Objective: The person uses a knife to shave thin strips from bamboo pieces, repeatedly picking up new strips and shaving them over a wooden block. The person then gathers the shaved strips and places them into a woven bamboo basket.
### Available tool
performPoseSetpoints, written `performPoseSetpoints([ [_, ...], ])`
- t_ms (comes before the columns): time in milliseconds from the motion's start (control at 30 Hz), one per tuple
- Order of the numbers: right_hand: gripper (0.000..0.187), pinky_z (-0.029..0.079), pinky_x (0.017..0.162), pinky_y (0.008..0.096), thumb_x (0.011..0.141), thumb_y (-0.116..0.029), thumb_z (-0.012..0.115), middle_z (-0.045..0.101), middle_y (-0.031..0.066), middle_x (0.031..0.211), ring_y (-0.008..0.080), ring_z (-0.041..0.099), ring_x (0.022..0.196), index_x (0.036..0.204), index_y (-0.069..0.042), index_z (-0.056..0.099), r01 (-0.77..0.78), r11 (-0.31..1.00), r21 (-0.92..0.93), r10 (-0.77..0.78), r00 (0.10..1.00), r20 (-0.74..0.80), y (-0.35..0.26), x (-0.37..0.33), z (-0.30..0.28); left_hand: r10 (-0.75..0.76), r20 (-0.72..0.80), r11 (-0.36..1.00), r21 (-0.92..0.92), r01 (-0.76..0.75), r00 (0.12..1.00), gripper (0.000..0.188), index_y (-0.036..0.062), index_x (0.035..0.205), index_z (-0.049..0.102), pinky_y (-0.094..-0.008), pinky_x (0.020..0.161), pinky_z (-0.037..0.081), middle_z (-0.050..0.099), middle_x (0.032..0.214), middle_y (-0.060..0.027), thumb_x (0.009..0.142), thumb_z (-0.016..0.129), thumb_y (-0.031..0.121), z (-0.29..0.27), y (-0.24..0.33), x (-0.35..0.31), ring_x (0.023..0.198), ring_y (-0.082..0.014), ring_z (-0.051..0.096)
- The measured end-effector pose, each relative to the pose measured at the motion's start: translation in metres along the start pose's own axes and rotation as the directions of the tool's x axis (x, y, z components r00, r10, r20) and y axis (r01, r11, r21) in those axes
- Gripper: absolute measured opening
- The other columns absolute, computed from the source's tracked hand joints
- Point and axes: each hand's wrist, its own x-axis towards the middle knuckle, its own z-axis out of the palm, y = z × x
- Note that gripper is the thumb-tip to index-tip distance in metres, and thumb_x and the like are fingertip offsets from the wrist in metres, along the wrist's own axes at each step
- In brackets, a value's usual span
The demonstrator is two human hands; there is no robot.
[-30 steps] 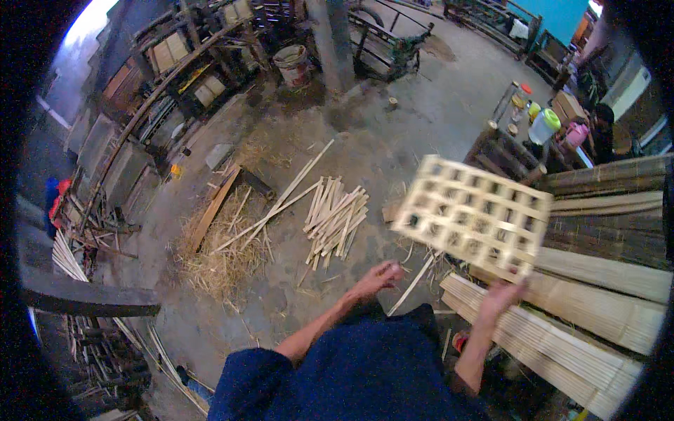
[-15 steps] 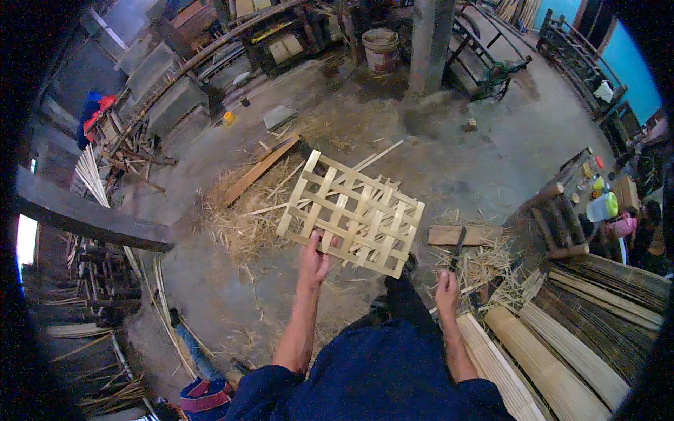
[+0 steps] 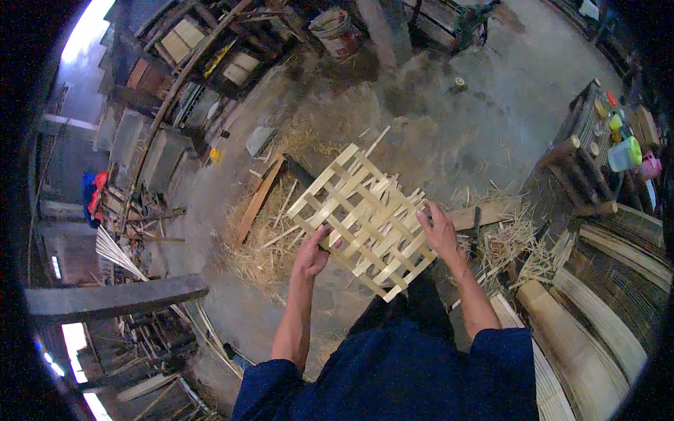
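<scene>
An open-weave panel of pale bamboo strips (image 3: pixel 342 217) is held up in front of me, tilted, with square gaps between its strips. My left hand (image 3: pixel 313 252) grips its lower left edge, thumb on top and the other fingers partly hidden underneath. At its right edge my right hand (image 3: pixel 441 233) pinches the border, with some fingertips out of sight. Just right of that hand, a dark-bladed knife (image 3: pixel 477 223) lies across a wooden board (image 3: pixel 498 212) on the floor. Loose cut strips lie below the panel, seen through its gaps.
Bamboo shavings (image 3: pixel 507 242) surround the board. Long split bamboo slats (image 3: pixel 562 330) lie at lower right. A wooden plank (image 3: pixel 261 200) rests on straw at left. A low wooden stand (image 3: pixel 572 165) with a green-rimmed container (image 3: pixel 624 154) is at right; a bucket (image 3: pixel 337 34) stands at the back.
My right hand has left the knife by the board and moved up and left onto the panel's right edge. The panel has turned clockwise. My view has swung round.
</scene>
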Motion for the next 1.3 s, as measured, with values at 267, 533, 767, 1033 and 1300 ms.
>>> performPoseSetpoints([
  [267,0.04,0.044,0.058,0.0384,0.095,-0.036,0.047,0.059,0.0156,0.065,0.0276,0.058,0.058,0.084,0.001,0.058,-0.256,0.938,0.235,0.253,0.966,0.043,0.015,0.019,0.022,-0.083,0.12,0.997,0.003,0.083,0.989,0.04,0.0061,0.128,0.045,-0.0367,0.085,0.05,0.057,0.119,-0.0074,0.095,0.053,0.026,0.043,0.043,0.059,0.105,-0.0213,0.057],
  [533,0.043,0.043,0.056,0.0387,0.095,-0.039,0.046,0.058,0.0125,0.062,0.0264,0.055,0.054,0.08,-0.001,0.059,-0.378,0.816,0.437,0.516,0.817,-0.258,0.049,0.033,0.122,-0.093,0.085,0.972,0.225,0.071,0.992,0.046,0.0019,0.128,0.042,-0.0295,0.081,0.047,0.061,0.103,-0.0076,0.093,0.056,0.027,-0.039,0.014,0.107,0.088,-0.0144,0.058],
  [767,0.047,0.044,0.06,0.0403,0.096,-0.04,0.042,0.059,0.0145,0.067,0.0281,0.057,0.061,0.079,0.0,0.059,-0.542,0.793,0.278,0.61,0.695,-0.381,0.036,0.039,0.167,-0.173,0.168,0.846,0.53,0.059,0.971,0.027,0.0029,0.113,0.055,-0.0246,0.071,0.046,0.059,0.09,-0.0017,0.091,0.059,0.018,-0.081,0.012,0.15,0.078,-0.0089,0.053],
  [1033,0.052,0.043,0.059,0.0403,0.096,-0.042,0.038,0.057,0.0153,0.061,0.0303,0.056,0.059,0.08,0.004,0.057,-0.775,0.515,0.367,0.853,0.504,-0.132,0.063,0.034,0.249,-0.132,0.131,0.495,0.867,-0.049,0.983,0.031,0.0006,0.111,0.052,-0.0272,0.072,0.046,0.059,0.099,-0.0088,0.09,0.06,0.022,-0.076,0.019,0.227,0.087,-0.012,0.055],
  [1300,0.051,0.041,0.054,0.0446,0.095,-0.042,0.041,0.052,0.0148,0.056,0.0288,0.053,0.053,0.08,0.003,0.059,-0.833,0.374,0.407,0.921,0.384,-0.06,0.22,-0.055,0.479,-0.071,-0.292,0.318,0.9,0.299,0.954,0.059,-0.008,0.122,0.047,-0.0396,0.087,0.044,0.056,0.111,-0.0221,0.085,0.064,0.035,-0.254,-0.166,0.306,0.102,-0.0293,0.056],
])
